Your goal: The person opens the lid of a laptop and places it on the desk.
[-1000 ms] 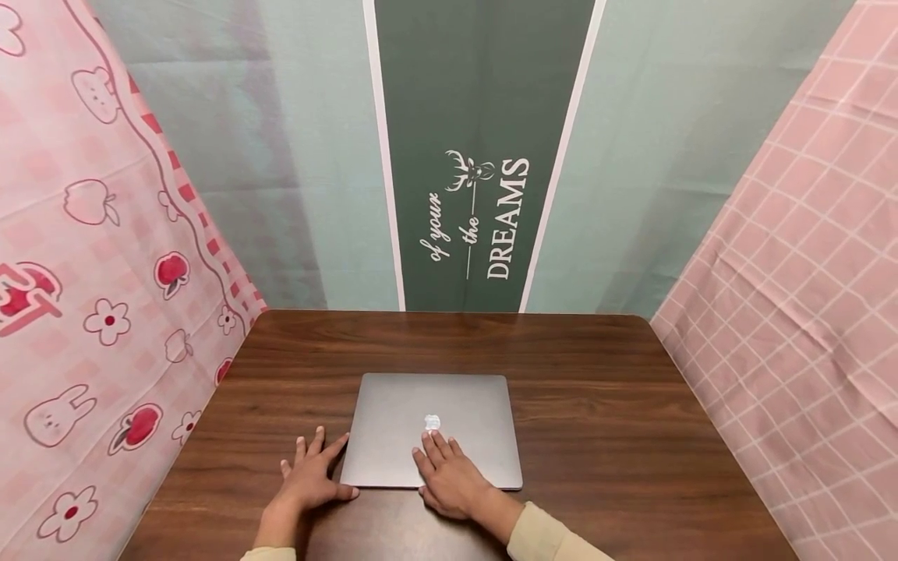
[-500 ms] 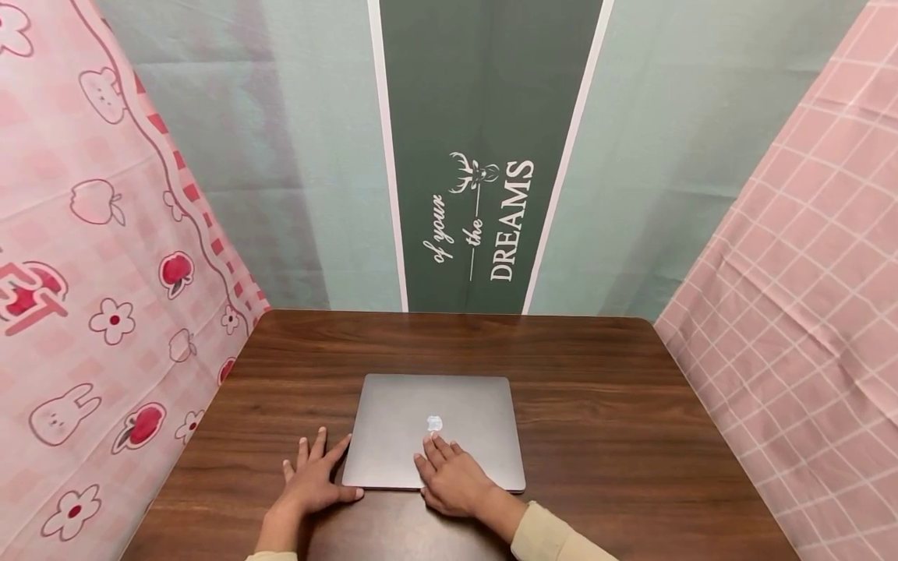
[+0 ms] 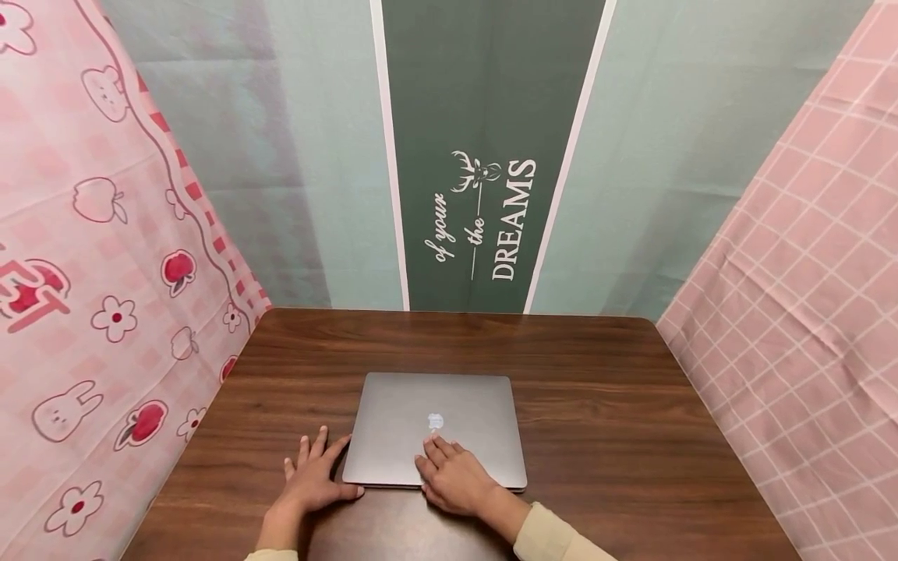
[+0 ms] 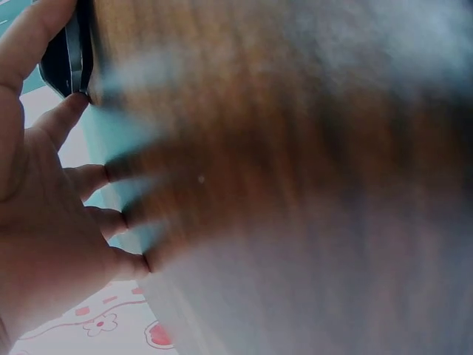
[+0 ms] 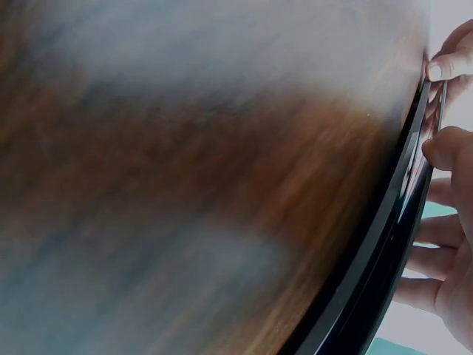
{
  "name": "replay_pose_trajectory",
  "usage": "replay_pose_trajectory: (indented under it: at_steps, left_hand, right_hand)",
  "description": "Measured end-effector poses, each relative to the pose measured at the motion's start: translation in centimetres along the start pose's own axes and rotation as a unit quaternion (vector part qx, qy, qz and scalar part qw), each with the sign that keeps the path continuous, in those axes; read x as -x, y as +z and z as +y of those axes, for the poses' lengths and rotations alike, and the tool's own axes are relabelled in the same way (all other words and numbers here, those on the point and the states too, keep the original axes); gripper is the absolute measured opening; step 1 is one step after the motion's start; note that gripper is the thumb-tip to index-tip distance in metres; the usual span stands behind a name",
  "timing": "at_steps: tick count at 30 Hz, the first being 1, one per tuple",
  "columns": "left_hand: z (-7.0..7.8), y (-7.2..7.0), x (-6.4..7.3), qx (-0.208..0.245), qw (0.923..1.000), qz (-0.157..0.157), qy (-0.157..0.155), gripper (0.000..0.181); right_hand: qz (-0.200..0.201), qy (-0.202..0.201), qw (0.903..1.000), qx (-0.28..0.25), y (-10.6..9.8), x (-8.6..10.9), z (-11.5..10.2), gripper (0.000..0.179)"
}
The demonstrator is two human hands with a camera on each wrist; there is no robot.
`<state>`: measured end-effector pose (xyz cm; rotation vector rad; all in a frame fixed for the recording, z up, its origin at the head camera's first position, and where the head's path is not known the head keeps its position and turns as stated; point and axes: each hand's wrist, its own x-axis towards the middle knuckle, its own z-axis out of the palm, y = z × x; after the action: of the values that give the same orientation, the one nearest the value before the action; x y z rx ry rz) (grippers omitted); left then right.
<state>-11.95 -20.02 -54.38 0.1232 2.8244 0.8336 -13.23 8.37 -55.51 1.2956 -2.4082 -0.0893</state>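
A grey laptop (image 3: 393, 421) with a bright logo lies flat on the brown table. Its lid (image 5: 420, 203) stands slightly raised from the base, leaving a narrow gap along the front edge in the right wrist view. With its thumb at the lid's front edge and its fingers over the top, my right hand (image 3: 459, 479) pinches the lid. My left hand (image 3: 312, 477) has its fingers spread on the table. Its thumb touches the laptop's front left corner and its index finger reaches the left side; the left wrist view shows that corner (image 4: 66, 63) between them.
The wooden table (image 3: 596, 436) extends around the laptop on every side. Pink patterned cloth (image 3: 112, 234) hangs at the left and pink checked cloth (image 3: 807, 273) at the right. A green curtain (image 3: 484, 101) with white lettering hangs behind the table.
The dark line along the laptop's front edge has become a little wider. My right fingertips have drawn slightly back from the logo. The left hand holds its place.
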Motion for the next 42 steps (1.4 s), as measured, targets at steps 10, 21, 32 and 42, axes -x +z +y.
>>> replay_pose_trajectory:
  at_steps: [10,21,32,42]
  left_hand:
    - [0.0,-0.1,0.1,0.003,1.0,-0.005,-0.006,0.095]
    - [0.0,0.0,0.1,0.013,0.9999,-0.006,-0.005,0.097]
    - [-0.3,0.1,0.0,0.014,0.9999,-0.002,-0.006,0.096]
    - [-0.1,-0.1,0.1,0.018,0.9998,-0.004,-0.003,0.097]
  right_hand:
    - [0.048,-0.011,0.9987,0.008,-0.1,0.0,-0.1,0.037]
    - [0.045,-0.002,0.9989,-0.015,-0.7,0.1,0.2,0.037]
    - [0.071,0.0,0.9971,-0.026,-1.0,-0.2,0.5,0.034]
    - [0.1,-0.002,0.9947,-0.024,-1.6,-0.6,1.0,0.028]
